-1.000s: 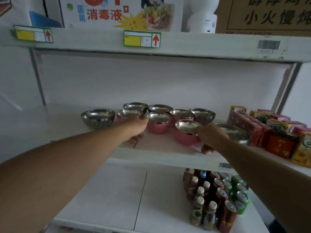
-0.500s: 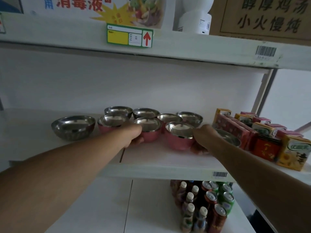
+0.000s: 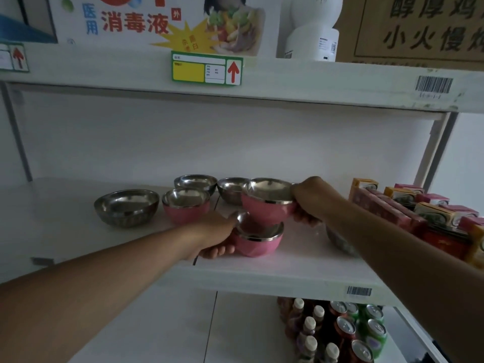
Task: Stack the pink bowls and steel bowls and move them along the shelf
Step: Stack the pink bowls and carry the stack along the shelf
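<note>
On the middle shelf point(image 3: 288, 268) my right hand point(image 3: 311, 200) holds a pink bowl point(image 3: 267, 208) lifted just above a second pink bowl point(image 3: 259, 243). The lower bowl rests near the shelf's front, gripped at its left rim by my left hand point(image 3: 217, 237). A third pink bowl point(image 3: 186, 208) stands to the left. A large steel bowl point(image 3: 127, 206) sits further left. Two steel bowls point(image 3: 195, 181) point(image 3: 230, 191) stand behind. Another steel bowl point(image 3: 340, 241) shows partly under my right forearm.
Juice cartons and red boxes point(image 3: 419, 213) fill the shelf's right end. Bottles and cans point(image 3: 337, 334) stand on the lower shelf. The upper shelf edge point(image 3: 288, 82) carries a price tag point(image 3: 207, 72); boxes and a white bottle sit above it.
My right hand has lifted its pink bowl and brought it left, over the other one. My left hand has pulled the second pink bowl toward the shelf's front. The camera has moved closer.
</note>
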`<state>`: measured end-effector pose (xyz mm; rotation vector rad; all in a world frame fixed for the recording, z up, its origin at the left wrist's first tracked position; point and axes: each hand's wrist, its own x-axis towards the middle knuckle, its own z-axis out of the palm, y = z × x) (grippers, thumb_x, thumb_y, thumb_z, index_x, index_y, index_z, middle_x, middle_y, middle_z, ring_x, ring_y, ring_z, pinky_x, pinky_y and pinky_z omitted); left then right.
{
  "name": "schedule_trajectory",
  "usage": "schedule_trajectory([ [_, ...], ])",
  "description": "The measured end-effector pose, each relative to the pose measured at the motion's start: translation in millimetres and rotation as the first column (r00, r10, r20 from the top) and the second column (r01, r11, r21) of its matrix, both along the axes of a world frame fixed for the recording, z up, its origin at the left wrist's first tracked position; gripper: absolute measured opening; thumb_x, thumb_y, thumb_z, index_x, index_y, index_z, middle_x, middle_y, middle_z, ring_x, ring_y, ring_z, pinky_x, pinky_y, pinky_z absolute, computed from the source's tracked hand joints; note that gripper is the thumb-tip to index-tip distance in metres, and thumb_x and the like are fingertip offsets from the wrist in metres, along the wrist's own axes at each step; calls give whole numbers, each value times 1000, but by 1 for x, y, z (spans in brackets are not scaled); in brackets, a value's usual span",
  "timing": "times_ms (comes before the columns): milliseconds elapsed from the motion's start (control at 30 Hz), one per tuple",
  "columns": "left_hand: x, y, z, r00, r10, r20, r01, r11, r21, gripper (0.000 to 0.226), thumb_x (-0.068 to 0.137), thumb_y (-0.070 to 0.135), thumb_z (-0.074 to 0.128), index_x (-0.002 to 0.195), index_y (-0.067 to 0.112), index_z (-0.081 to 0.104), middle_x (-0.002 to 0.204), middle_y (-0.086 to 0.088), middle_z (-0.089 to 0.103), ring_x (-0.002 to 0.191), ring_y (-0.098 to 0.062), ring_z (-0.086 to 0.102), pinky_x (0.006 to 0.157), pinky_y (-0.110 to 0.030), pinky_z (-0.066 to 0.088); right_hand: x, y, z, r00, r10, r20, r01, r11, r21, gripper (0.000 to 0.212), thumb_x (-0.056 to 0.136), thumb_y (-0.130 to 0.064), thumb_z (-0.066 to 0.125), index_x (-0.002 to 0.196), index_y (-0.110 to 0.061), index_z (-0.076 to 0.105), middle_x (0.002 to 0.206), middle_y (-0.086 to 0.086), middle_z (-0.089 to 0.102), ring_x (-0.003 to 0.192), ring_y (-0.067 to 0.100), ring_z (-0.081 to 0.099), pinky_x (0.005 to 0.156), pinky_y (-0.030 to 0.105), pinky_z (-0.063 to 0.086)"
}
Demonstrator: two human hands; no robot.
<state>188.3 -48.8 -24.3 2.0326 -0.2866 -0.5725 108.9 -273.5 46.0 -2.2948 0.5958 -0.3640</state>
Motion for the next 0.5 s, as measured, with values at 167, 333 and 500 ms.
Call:
schedule_trajectory([
  [167, 8, 23, -5, 990, 135, 45, -132, 990, -50, 59, 109, 62, 33, 116, 17, 72, 62, -6, 75, 37, -13, 50, 38, -18, 35, 4, 11, -23, 997, 56, -57, -57, 998, -19, 53, 94, -19, 41, 49, -5, 64, 37, 7, 59, 23, 16, 47, 32, 14, 33],
  [333, 18, 47, -9, 924, 126, 361, -131, 991, -10, 67, 107, 69, 30, 103, 18, 73, 54, -1, 71, 33, -9, 50, 36, -20, 36, 8, 18, -39, 993, 109, 35, -107, 994, -38, 37, 93, -13, 46, 61, -16, 64, 34, -4, 54, 26, 7, 48, 32, 14, 31],
  [500, 21, 53, -10, 815, -47, 578, -41, 989, 139, 75, 108, 63, 31, 84, 8, 75, 58, -8, 74, 49, -19, 70, 55, -31, 55, -1, 15, -50, 976, 193, 97, -168, 961, -222, 34, 113, -28, 33, 134, -15, 56, 101, 23, 73, 86, 38, 74, 79, 45, 62],
])
